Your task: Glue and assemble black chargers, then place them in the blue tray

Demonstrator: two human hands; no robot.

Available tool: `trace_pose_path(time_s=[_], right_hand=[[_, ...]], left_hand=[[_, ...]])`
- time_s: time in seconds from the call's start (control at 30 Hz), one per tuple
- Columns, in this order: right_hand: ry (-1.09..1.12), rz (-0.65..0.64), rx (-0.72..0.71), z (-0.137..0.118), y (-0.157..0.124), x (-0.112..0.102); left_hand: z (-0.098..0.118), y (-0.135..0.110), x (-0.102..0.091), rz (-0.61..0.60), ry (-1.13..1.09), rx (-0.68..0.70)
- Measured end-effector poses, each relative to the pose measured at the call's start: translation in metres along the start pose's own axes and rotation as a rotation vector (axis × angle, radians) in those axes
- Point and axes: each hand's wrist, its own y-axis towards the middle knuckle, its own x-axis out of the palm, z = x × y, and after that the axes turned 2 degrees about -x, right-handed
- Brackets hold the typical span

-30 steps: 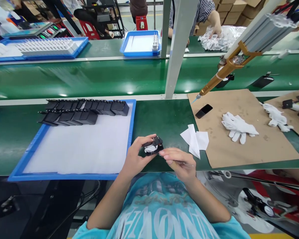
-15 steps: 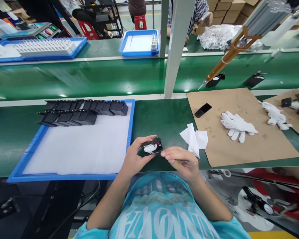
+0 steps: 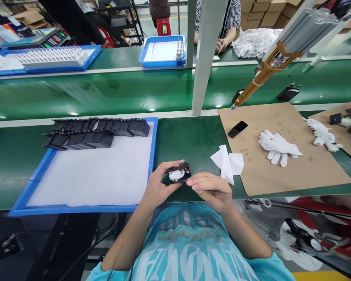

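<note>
L hand (image 3: 157, 185) grips small blk housing (image 3: 188, 175) w/ white matter inside, held up over green bench (image 3: 181, 144) nr its front edge, betw. blue-rimmed tray (image 3: 76, 209) and white paper pcs (image 3: 236, 164). R hand (image 3: 212, 190) pinches thin tool (image 3: 219, 191), fingertips right at housing's R side; tool-tip contact can't tell. Blk units (image 3: 102, 139) stand in rows, tray's far end.

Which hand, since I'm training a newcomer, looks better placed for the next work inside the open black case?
Probably the right hand: it holds a slim tool and is close to the black case. The left hand is occupied gripping that case.
</note>
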Motion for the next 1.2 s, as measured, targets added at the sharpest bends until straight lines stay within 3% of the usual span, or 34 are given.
trace_pose_path(time_s=[0.53, 1.2], right_hand=[[-0.084, 0.022, -0.097, -0.003, 0.003, 0.005], [-0.084, -0.011, -0.033, -0.004, 0.000, -0.008]], left_hand=[[-0.002, -0.001, 0.000, 0.002, 0.026, -0.026], [0.002, -0.001, -0.001, -0.010, 0.037, -0.015]])
